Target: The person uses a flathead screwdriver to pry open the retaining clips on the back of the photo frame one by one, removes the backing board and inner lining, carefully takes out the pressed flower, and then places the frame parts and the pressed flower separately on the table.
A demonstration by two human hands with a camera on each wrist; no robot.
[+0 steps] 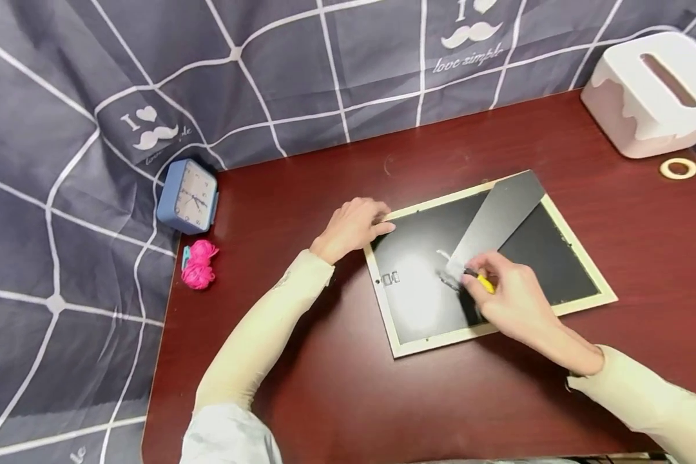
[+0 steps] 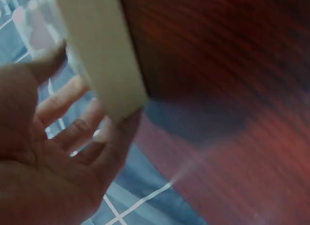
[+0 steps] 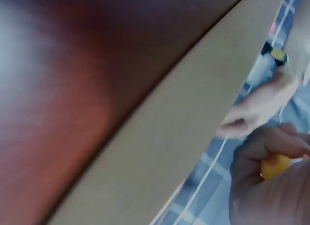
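Note:
A picture frame (image 1: 385, 316) with a pale wooden edge lies back side up on the table, its backing board (image 1: 551, 258) black. Across the board runs a grey stand leg (image 1: 501, 206), its narrow end beside my right hand. The left hand (image 1: 354, 225) holds the frame's far left corner, thumb over the top, fingers about the outer edge; the left wrist view has these fingers (image 2: 116, 142) against the pale side. In my right hand (image 1: 513, 293) I grip a small tool with a yellow-and-black handle (image 1: 486, 283). Its dark front end is blurred over the board near the leg's narrow end.
A small metal hanger (image 1: 391, 278) sits on the board's left side. A blue alarm clock (image 1: 190, 196) and pink yarn (image 1: 199, 264) stand at the table's left edge. At the back right are a white tissue box (image 1: 655, 96) and a roll of tape (image 1: 678, 169). A checked cloth (image 1: 371, 64) hangs behind.

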